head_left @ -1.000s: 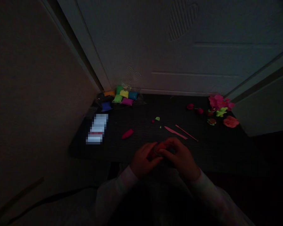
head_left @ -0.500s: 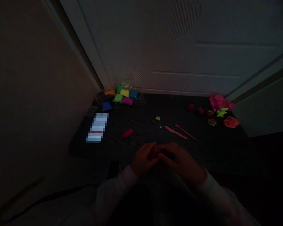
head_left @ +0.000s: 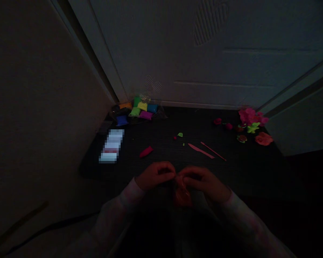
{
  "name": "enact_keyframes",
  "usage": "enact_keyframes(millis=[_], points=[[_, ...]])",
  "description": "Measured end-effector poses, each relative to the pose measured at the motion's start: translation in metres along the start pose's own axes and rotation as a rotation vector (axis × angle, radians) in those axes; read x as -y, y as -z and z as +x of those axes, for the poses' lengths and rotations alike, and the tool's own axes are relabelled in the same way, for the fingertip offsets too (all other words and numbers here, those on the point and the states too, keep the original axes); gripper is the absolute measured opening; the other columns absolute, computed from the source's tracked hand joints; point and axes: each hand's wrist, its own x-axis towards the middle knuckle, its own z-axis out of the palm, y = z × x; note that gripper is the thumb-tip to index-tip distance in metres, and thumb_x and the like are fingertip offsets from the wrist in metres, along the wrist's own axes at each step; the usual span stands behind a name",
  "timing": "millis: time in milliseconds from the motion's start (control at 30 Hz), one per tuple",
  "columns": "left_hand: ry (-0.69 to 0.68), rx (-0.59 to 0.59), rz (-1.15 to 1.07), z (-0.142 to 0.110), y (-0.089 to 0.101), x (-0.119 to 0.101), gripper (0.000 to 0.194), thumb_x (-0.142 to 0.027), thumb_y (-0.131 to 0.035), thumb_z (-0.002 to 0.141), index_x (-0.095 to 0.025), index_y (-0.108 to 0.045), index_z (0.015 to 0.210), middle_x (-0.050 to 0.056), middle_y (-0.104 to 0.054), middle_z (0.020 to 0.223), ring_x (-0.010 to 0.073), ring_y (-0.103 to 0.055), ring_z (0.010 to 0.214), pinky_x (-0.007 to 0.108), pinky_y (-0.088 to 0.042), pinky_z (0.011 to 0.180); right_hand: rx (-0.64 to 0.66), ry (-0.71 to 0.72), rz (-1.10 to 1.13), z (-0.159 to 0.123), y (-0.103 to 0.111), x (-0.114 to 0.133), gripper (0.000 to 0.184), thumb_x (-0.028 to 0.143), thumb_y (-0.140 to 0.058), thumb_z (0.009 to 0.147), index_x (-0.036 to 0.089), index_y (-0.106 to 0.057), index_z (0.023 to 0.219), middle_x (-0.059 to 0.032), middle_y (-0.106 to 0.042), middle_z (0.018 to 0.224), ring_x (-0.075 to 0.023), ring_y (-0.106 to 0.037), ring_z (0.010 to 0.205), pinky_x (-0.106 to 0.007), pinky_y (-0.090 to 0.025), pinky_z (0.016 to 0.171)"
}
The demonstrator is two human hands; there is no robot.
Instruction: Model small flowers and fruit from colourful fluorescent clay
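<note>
Between my hands, at the front edge of the dark table, hangs an orange-red clay packet (head_left: 182, 195) in clear shiny wrapping. Thumb and fingers of my right hand (head_left: 208, 182) pinch its upper part. My left hand (head_left: 156, 175) is closed too, its fingertips pinching the top left edge of the packet. Past my hands lie a dark pink clay piece (head_left: 146, 152), a pink plastic knife (head_left: 200, 151) and a thin pink stick tool (head_left: 213, 151). A small red ball (head_left: 174, 138) sits beside a light green clay bit (head_left: 180, 134).
Several coloured clay packets (head_left: 142, 106) are piled at the back left of the table (head_left: 161, 161). A lit phone (head_left: 112, 146) with a blurred screen lies before them. Clay flowers (head_left: 251, 116) and small shaped pieces stand at the right. A white door (head_left: 177, 53) rises behind.
My hands have drawn slightly apart, the left one moving left. The orange-red packet, earlier mostly hidden between my fingers, now hangs down in view.
</note>
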Motion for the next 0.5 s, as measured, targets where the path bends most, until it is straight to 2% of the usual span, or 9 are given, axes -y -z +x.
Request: enact_keyframes(millis=[100,200,367,500], points=[[-0.012,0.13,0.004,0.001,0.002,-0.007,0.01,-0.024,-0.058,0.069,-0.015,-0.057,0.07,-0.001,-0.053,0.072,0.0101,-0.05,0.068,0.022,-0.04,0.064,0.016,-0.02,0.064,-0.006,-0.002,0.0,0.017,0.03,-0.056,0.072,0.019,-0.06,0.084,-0.0003,-0.062,0.079,-0.0112,-0.057,0.073,-0.025,-0.044,0.069],[-0.022,0.198,-0.007,-0.001,-0.002,-0.008,0.013,-0.028,-0.057,0.07,-0.015,-0.056,0.068,-0.001,-0.051,0.071,0.0099,-0.049,0.069,0.022,-0.039,0.066,0.079,-0.02,0.088,-0.012,-0.006,0.002,0.015,0.029,-0.052,0.075,0.019,-0.06,0.084,0.0006,-0.062,0.076,-0.0103,-0.057,0.071,-0.025,-0.044,0.068],[-0.041,0.256,-0.057,-0.009,-0.013,-0.005,0.022,-0.037,-0.053,0.073,-0.016,-0.054,0.068,-0.001,-0.049,0.071,0.0103,-0.047,0.068,0.023,-0.038,0.066,0.217,0.07,-0.036,-0.02,-0.008,0.009,0.017,0.028,-0.052,0.076,0.021,-0.063,0.086,-0.0004,-0.061,0.082,-0.0109,-0.057,0.078,-0.025,-0.042,0.073],[-0.067,0.248,-0.074,-0.013,-0.017,-0.007,0.025,-0.04,-0.052,0.073,-0.015,-0.052,0.066,0.0,-0.047,0.071,0.0107,-0.046,0.068,0.023,-0.037,0.065,0.352,0.14,-0.099,-0.022,-0.008,0.018,0.02,0.026,-0.05,0.077,0.022,-0.063,0.091,-0.0011,-0.061,0.088,-0.0106,-0.057,0.084,-0.024,-0.042,0.076]])
